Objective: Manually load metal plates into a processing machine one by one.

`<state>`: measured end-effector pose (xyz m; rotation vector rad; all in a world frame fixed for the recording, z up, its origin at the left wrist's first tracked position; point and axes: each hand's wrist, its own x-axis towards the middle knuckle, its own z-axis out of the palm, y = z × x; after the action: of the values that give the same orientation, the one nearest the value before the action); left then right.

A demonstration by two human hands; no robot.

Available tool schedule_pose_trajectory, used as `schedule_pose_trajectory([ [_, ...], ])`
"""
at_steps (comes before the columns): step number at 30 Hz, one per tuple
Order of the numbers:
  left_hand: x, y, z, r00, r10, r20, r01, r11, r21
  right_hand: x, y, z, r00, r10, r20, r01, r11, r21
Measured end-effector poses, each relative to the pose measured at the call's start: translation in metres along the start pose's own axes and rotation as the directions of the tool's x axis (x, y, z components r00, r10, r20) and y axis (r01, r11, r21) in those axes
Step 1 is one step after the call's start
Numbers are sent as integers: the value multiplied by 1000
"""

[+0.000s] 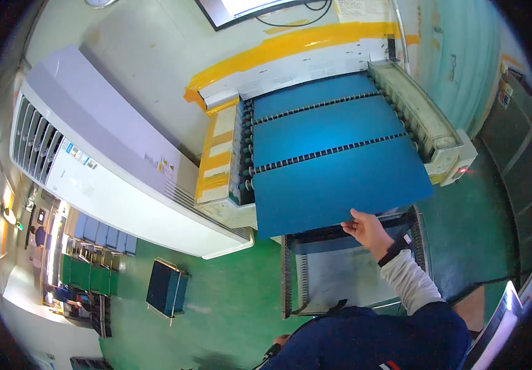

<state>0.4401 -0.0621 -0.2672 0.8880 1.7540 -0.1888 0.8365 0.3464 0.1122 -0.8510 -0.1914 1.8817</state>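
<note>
Head view: right hand (367, 233) pinches blue panel (340, 182) above rack (287, 271), contents unclear.

Right hand (368, 232) outstretched, pinching; left hand (282, 339) low

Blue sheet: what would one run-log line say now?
right hand: holding blue sheet by near edge; left hand: mostly hidden; black-framed rack: below sheet

Wears a dark navy top (374, 339), marked low down with a small red-and-white patch (389, 365). Shows a wrinkled whitish sleeve (411, 280) beneath it, then a black wristband (395, 248) bearing a pale rectangular tag (407, 238), above an ungloved right hand (366, 233). Has something dark, unclear, beside the left hand (282, 340).
</note>
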Motion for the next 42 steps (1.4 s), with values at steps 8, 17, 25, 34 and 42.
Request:
schedule_pose_trajectory([
  [8, 8, -11, 6, 998, 51, -36, -51, 999, -4, 4, -9, 6, 1000, 4, 15, -3, 1000, -26],
  [17, 5, -14, 6, 999, 23, -27, -23, 1000, -14, 19, -14, 0, 1000, -4, 16, 4, 1000, -16],
  [25, 5, -12, 10, 1000, 2, -22, -3, 999, -32, 25, -19, 4, 1000, -5, -4, 5, 1000, -2],
  [34, -15, -4, 5, 996, -90, 4, 90, 985, -149, 34, -21, 7, 1000, -29, 5, 29, 1000, -10],
  [42, -5, -15, 13, 999, -26, -35, 24, 998, -64, 42, -24, 13, 999, -32, 40, 33, 999, -36],
])
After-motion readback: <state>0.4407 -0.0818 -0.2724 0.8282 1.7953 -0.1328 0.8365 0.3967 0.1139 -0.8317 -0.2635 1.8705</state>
